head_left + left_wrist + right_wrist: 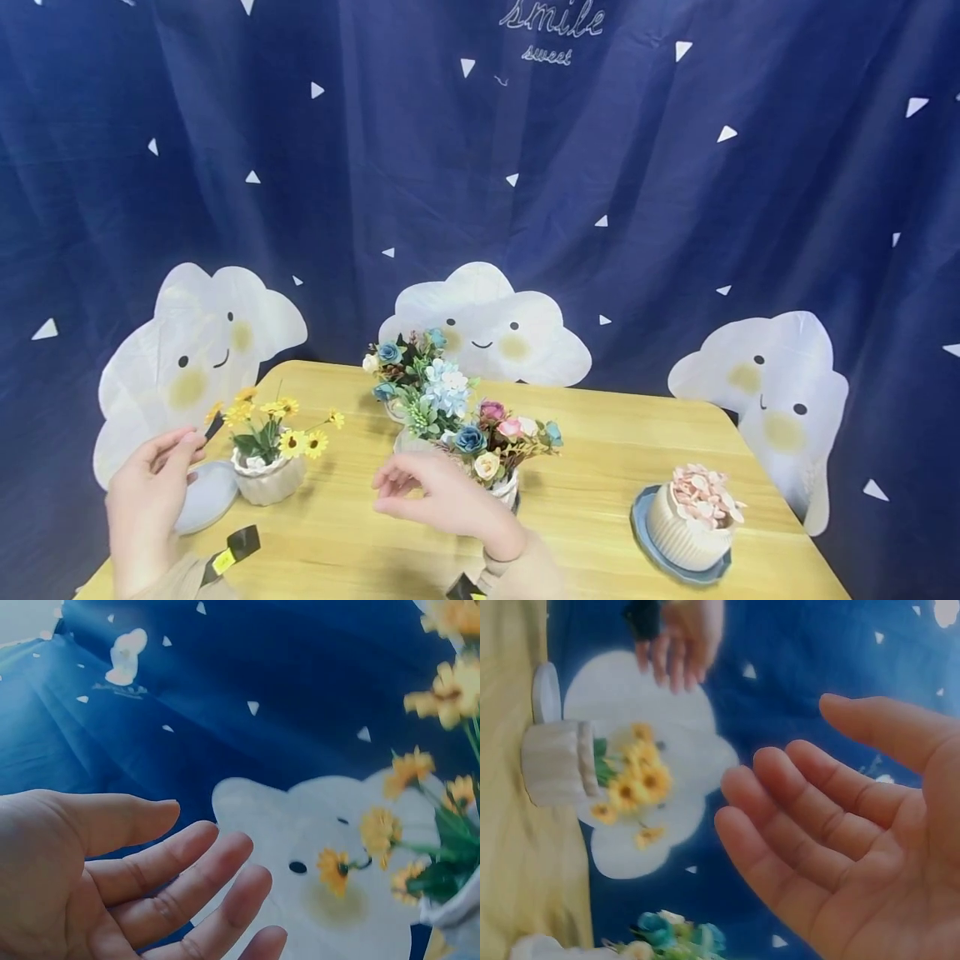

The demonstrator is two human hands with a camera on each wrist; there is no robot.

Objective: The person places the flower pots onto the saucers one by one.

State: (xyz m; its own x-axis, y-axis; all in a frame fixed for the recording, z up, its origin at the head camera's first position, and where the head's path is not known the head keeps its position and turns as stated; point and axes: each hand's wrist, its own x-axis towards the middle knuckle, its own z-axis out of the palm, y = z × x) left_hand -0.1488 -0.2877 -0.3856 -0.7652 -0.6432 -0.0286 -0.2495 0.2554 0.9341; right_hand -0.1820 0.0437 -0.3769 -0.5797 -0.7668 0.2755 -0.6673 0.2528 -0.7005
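Observation:
My left hand (pixel 152 492) is held up at the left of the table, beside a white pot (pixel 272 482) of yellow flowers (pixel 292 443). Its fingers are loosely bent with nothing in them, as the left wrist view also shows. My right hand (pixel 448 493) hovers near the middle, in front of potted roses (pixel 487 464) in mixed colours, partly covering their pot. In the right wrist view its palm (pixel 877 877) is bare and the fingers are relaxed. Behind it stand a pot with pale blue flowers (pixel 446 386) and another with teal roses (pixel 390 353).
A pale blue-grey saucer (pixel 207 498) lies left of the yellow flowers' pot. At the right, a ribbed white pot (pixel 690 533) with pink flowers stands on a blue saucer (pixel 643 515). A dark blue curtain (pixel 465 125) with clouds hangs behind the wooden table (pixel 600 467).

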